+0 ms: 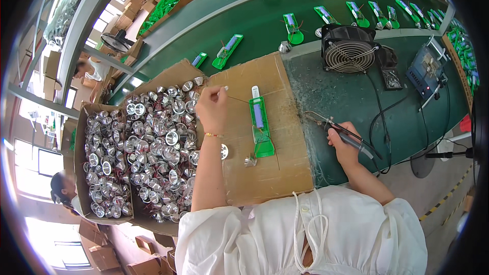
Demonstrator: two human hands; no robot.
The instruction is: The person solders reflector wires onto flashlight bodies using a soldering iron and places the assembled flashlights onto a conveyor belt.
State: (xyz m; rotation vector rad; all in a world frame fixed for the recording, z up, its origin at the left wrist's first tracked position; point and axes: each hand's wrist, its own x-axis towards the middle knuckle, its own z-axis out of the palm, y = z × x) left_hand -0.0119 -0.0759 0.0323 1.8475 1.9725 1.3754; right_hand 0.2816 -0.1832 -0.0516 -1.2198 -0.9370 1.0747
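Head view, nearest first
Garment: white blouse [305,234] along the lower edge, forearms reaching out from it.
Right hand [342,145]: closed round the handle of a soldering iron [340,131], tip over the green bench mat [351,97].
Left hand [211,107]: fingers pinched on a thin solder wire [235,100], raised above the cardboard sheet [265,168].
Workpiece: green torch half-shell [261,125] with a blue cell, lying on the cardboard between the hands.
Loose part: one silver reflector cup [250,161] beside it.
Stock: box of reflector cups [153,147], left.
Step, judged: soldering about to start; iron and wire must meet at the shell's contact.
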